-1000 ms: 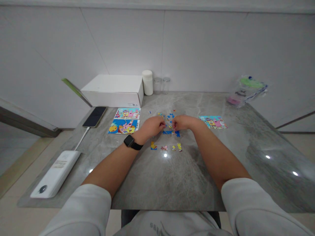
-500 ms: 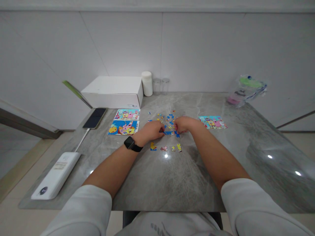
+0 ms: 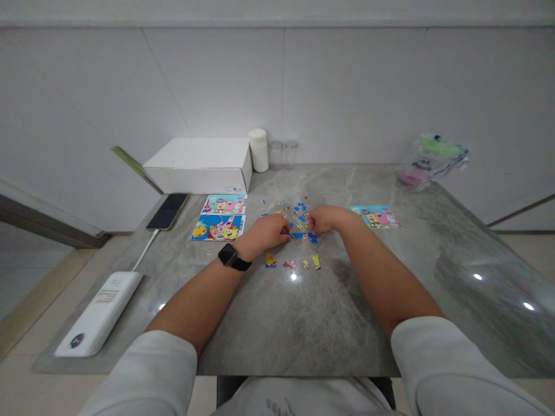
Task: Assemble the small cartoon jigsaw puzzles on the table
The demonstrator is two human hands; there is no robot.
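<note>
The left hand [image 3: 269, 231] and right hand [image 3: 325, 219] meet near the middle of a grey table, fingers bent inward at opposite ends of a blue strip of puzzle pieces [image 3: 299, 236]. The fingertips seem to touch the strip; whether either hand pinches it, I cannot tell. A black watch [image 3: 234, 256] circles the left wrist.

The strip lies flat on the tabletop [image 3: 303, 323], which is smooth, veined like marble, and glossy enough to mirror bright spots of light. Loose puzzle pieces [image 3: 300, 208], mostly blue and yellow, are scattered just beyond it. A short row of pieces [image 3: 289, 264] lies nearer the person.

Two cartoon cards [image 3: 219, 227] lie left of the hands, one behind the other, and a third card [image 3: 376, 216] lies to the right. Farther left are a dark-screened phone [image 3: 168, 211] and a white power bank [image 3: 99, 315], joined by a white cable [image 3: 145, 251].

Along the back stand a white box [image 3: 199, 156], a white bottle [image 3: 259, 151] and two clear jars [image 3: 291, 155]. A clear plastic bag [image 3: 433, 162] with green and pink contents sits at the far right corner. Behind rises a pale panelled wall [image 3: 368, 86]; beige floor [image 3: 26, 375] shows at left.
</note>
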